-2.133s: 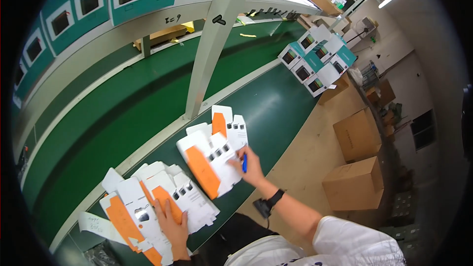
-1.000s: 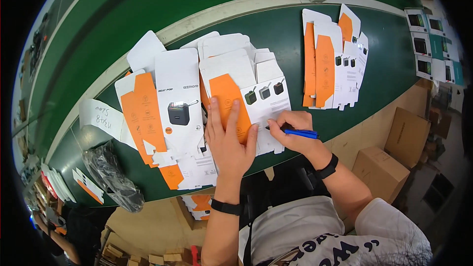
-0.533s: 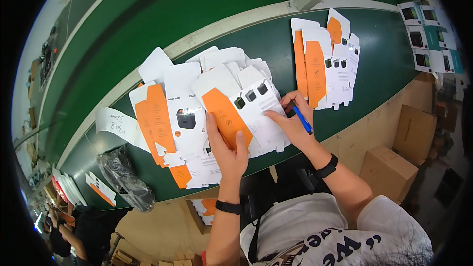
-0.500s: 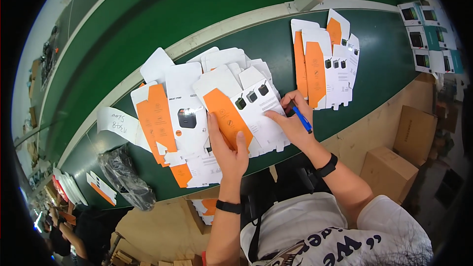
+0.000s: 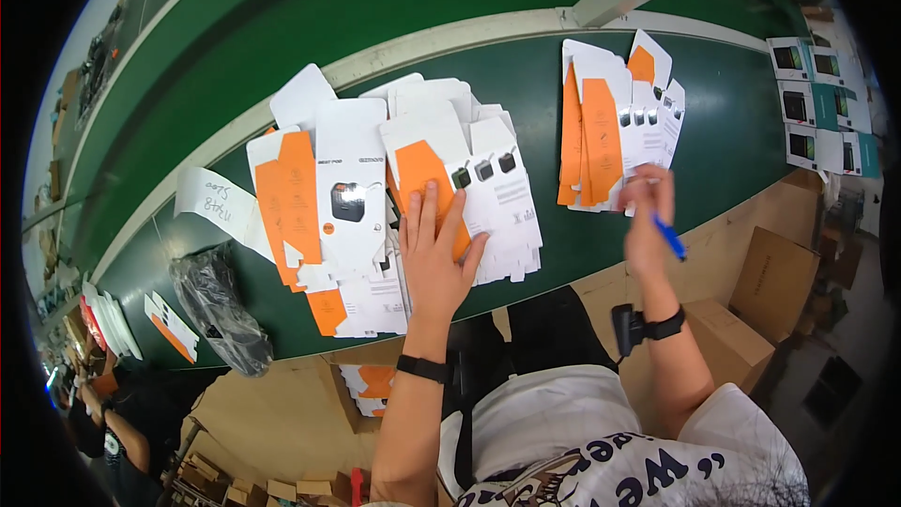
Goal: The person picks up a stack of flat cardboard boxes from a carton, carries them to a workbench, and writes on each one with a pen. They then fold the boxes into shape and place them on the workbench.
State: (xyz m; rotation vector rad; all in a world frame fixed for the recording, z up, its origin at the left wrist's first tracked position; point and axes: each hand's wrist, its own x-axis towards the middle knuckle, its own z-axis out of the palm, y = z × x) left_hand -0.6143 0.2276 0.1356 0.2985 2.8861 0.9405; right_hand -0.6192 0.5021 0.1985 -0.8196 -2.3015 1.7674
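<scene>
Head view: flat carton [image 5: 490,195], centre, was pressed by left hand [image 5: 436,258], fingers apart; blue pen [image 5: 669,237] was clamped in right hand [image 5: 648,211], 3 o'clock. Carton was judged light, creasable; best edge-held.

We are in a packing workshop: a long green workbench [image 5: 727,122] carries piled flat boxes [image 5: 507,211], teal-and-white boxes [image 5: 798,103] stand stacked at its right end, and brown cartons [image 5: 737,343] sit beyond its near edge.
</scene>
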